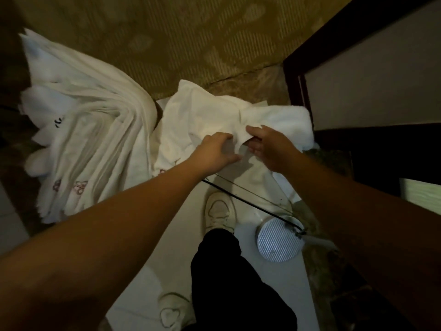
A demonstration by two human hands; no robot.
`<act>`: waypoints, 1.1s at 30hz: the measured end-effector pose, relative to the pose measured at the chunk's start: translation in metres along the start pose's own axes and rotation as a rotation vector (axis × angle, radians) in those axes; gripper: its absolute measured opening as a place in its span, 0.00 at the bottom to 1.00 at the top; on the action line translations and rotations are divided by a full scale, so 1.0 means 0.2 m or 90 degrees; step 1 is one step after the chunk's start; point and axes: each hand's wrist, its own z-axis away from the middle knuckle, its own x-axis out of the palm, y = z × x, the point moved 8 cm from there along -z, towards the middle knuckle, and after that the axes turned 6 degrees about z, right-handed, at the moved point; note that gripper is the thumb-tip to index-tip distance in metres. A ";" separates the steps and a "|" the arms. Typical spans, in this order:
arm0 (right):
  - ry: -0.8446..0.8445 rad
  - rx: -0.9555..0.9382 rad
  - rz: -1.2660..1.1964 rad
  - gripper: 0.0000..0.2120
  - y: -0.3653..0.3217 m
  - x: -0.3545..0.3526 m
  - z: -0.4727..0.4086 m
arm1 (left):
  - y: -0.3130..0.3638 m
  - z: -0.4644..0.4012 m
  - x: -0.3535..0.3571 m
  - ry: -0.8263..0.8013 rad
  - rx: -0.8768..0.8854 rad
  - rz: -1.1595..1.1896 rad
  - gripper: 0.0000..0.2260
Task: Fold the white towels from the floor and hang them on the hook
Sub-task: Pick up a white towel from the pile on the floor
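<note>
Both arms reach from the bottom of the frame to its centre, where a white towel (214,111) lies crumpled on the floor (267,278). The left hand (214,151) has its fingers curled into the cloth, gripping a fold near the towel's lower edge. The right hand (267,144), just beside it, pinches a corner flap of the same towel between thumb and fingers. The towel spreads from the centre toward the right, its thicker end lying against a dark door frame (298,96). At the left of the frame a second pile (90,130) of white cloth, with small pink prints near its lower part, lies in long folds, touching the towel along one side. Patterned carpet (167,39) fills the top of the frame. Below the hands a white shoe (219,211) and a black trouser leg (233,283) stand on the pale floor, with a round ribbed drain cover (276,242) just to the right of the shoe
</note>
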 end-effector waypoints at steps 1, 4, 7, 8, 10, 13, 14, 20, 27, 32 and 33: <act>-0.027 -0.009 -0.028 0.11 -0.02 0.04 0.06 | 0.05 0.05 -0.01 0.014 0.014 0.039 0.30; -0.088 -0.044 -0.057 0.08 -0.11 0.13 0.28 | 0.17 0.23 -0.12 0.108 0.039 0.119 0.22; -0.104 -0.094 -0.044 0.09 -0.24 0.19 0.49 | 0.26 0.43 -0.26 0.197 0.032 0.149 0.12; -0.100 -0.107 -0.042 0.09 -0.28 0.21 0.56 | 0.29 0.50 -0.30 0.205 0.032 0.166 0.10; -0.067 -0.140 -0.019 0.11 -0.34 0.22 0.70 | 0.34 0.64 -0.36 0.203 0.030 0.195 0.09; 0.000 -0.209 0.051 0.20 -0.45 0.27 0.95 | 0.41 0.88 -0.49 0.214 0.037 0.246 0.07; 0.019 -0.248 0.079 0.18 -0.50 0.30 1.05 | 0.43 0.96 -0.53 0.219 0.040 0.250 0.07; -0.021 -0.393 0.142 0.07 -0.75 0.57 1.65 | 0.58 1.55 -0.82 0.246 0.072 0.302 0.10; -0.096 -0.485 0.155 0.05 -0.97 0.98 2.48 | 0.74 2.39 -1.18 0.297 0.131 0.303 0.11; -0.108 -0.530 0.170 0.07 -1.08 1.21 3.12 | 0.92 3.01 -1.35 0.332 0.168 0.277 0.06; -0.113 -0.541 0.167 0.06 -1.10 1.25 3.24 | 0.95 3.13 -1.38 0.343 0.173 0.278 0.05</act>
